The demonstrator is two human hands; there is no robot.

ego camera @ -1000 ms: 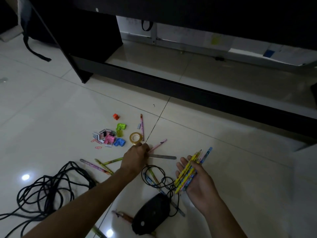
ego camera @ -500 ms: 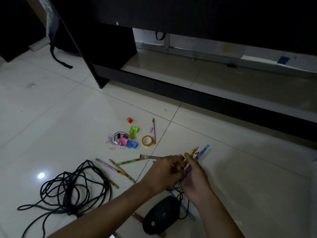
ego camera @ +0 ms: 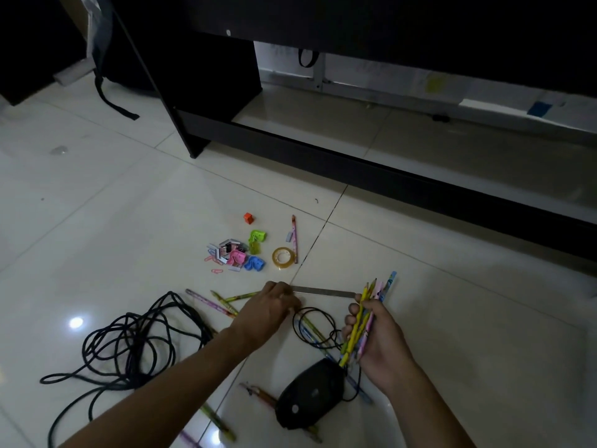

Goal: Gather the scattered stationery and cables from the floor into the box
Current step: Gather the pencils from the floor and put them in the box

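My right hand [ego camera: 384, 347] grips a bundle of coloured pencils [ego camera: 361, 321], tips pointing up and away. My left hand [ego camera: 265, 313] is down on the floor, fingers curled over the left end of a metal ruler [ego camera: 323, 291] that lies flat. Loose pencils [ego camera: 219, 302] lie left of that hand, and more [ego camera: 216, 421] lie near my forearm. A thick black cable [ego camera: 129, 344] is coiled at the left. A black mouse [ego camera: 310, 396] with its thin cord [ego camera: 310, 324] lies between my arms. No box is in view.
Farther out lie a tape roll [ego camera: 283, 258], a heap of coloured clips [ego camera: 235, 253], an orange sharpener [ego camera: 248, 218] and a single pencil [ego camera: 294, 237]. A black desk frame [ego camera: 290, 147] crosses the floor behind them. A bag strap [ego camera: 113, 101] trails at the far left.
My left hand passed a pencil into the right hand's bundle, then moved back left to the ruler's end. My right hand closed around the pencils and turned them upright.
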